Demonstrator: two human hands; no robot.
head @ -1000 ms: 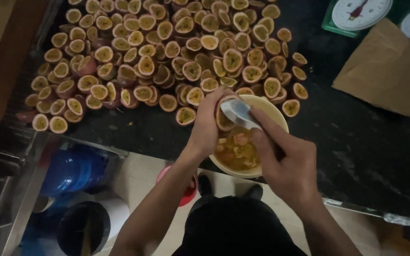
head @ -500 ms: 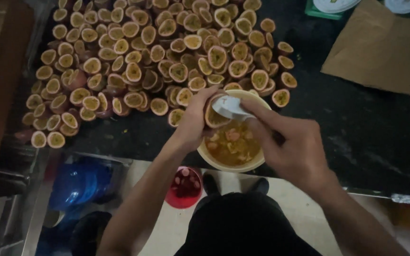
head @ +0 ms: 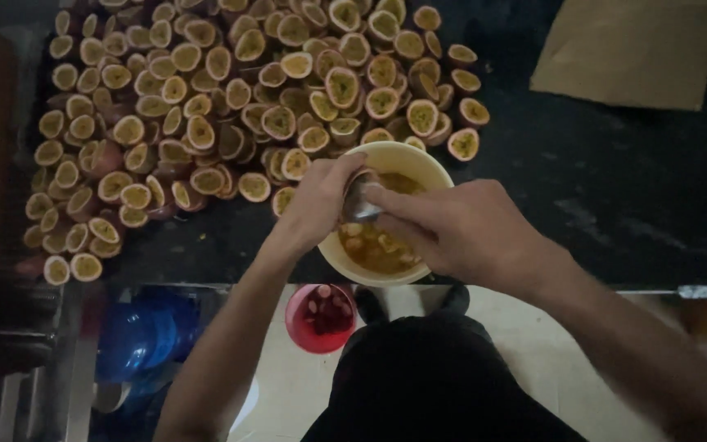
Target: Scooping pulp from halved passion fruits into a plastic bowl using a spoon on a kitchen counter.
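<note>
Now, from the head camera, both hands meet over the round cream plastic bowl [head: 416,160] of yellow pulp, which sits at the near edge of the dark stone worktop [head: 632,196]. The left hand [head: 319,196] is curled around a cut passion fruit half [head: 359,182], holding it just above the bowl. The right hand [head: 464,233] grips a shiny metal spoon [head: 362,205], and the spoon's bowl is pressed into the fruit half. A second ago the spoon was lifted higher and showed more; now it has dipped down into the shell, so the scooping looks to be under way. Behind the bowl lies a big heap of cut passion fruit halves [head: 231,106], cut sides up. A flat brown paper piece [head: 632,49] lies far right. Down on the floor stand a small red bucket [head: 321,317] and a blue plastic container [head: 137,336].
</note>
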